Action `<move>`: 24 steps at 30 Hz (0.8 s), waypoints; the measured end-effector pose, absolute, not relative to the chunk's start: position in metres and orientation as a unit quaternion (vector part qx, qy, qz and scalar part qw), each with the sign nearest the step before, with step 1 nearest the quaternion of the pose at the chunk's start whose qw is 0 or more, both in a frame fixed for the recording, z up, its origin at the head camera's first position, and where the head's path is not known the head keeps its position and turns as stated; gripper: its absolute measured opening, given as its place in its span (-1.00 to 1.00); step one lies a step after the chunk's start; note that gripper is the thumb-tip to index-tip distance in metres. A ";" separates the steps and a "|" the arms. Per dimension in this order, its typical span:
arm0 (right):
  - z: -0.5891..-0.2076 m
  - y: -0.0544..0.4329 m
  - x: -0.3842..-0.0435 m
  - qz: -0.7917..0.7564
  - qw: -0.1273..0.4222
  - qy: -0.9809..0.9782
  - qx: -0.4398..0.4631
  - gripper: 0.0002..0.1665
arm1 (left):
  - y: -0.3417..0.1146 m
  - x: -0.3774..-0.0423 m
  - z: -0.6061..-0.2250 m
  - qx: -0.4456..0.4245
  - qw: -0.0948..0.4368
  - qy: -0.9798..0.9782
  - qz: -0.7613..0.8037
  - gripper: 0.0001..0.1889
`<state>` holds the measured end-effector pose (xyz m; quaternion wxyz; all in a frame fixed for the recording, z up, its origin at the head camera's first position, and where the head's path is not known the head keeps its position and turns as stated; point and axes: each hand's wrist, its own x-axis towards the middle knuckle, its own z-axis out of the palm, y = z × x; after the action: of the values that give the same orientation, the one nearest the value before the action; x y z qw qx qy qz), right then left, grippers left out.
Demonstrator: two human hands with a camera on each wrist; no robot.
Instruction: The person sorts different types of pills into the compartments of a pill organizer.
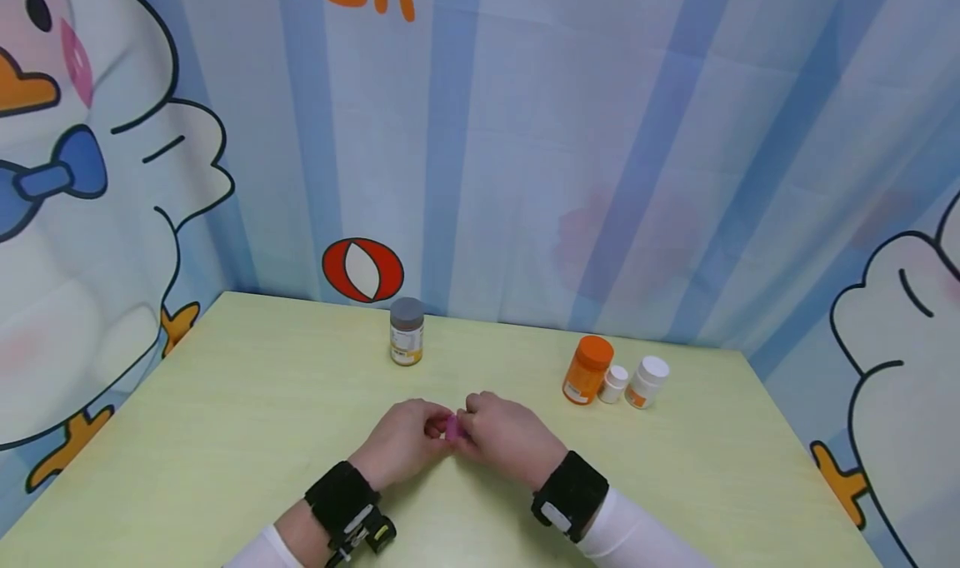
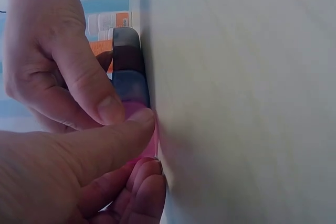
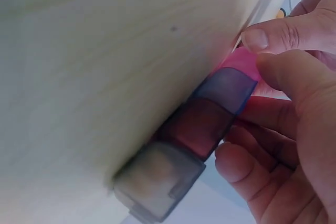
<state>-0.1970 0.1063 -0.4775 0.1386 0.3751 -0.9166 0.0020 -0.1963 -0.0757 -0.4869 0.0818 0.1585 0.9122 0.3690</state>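
Observation:
A slim pill organizer stands on the table between both hands, showing a pink [image 3: 239, 62], a blue [image 3: 223, 90], a dark red [image 3: 197, 127] and a greyish clear compartment [image 3: 157, 177]. In the head view only its pink part [image 1: 452, 428] peeks out. My left hand [image 1: 405, 439] pinches the pink end between thumb and curled fingers. From the other side, my right hand [image 1: 513, 439] grips the organizer, its thumb near the pink part and its fingers along the blue and dark red side. Whether the pink lid is raised I cannot tell, as fingers cover it.
Beyond the hands stands a grey-capped bottle [image 1: 407, 332]. To the right are an orange bottle [image 1: 587, 371], a small white bottle [image 1: 613, 384] and a larger white one [image 1: 647, 382], close together. A striped curtain [image 1: 510, 151] hangs behind the pale yellow table [image 1: 247, 385].

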 end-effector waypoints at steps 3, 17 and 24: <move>-0.478 0.106 -0.197 -0.008 0.138 -0.915 0.378 -0.77 | -0.075 -0.196 -0.485 0.153 0.087 0.912 0.370 -0.64; -0.471 0.105 -0.193 -0.122 0.099 -0.900 0.406 -0.81 | -0.071 -0.196 -0.483 0.153 0.088 0.914 0.366 -0.73; -0.468 0.106 -0.194 -0.160 0.100 -0.884 0.428 -0.80 | -0.072 -0.197 -0.483 0.145 0.083 0.914 0.371 -0.71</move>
<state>-0.1943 0.1061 -0.4685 0.1004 0.4276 -0.8839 -0.1603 -0.1967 -0.0719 -0.4826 0.0829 0.1450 0.9137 0.3706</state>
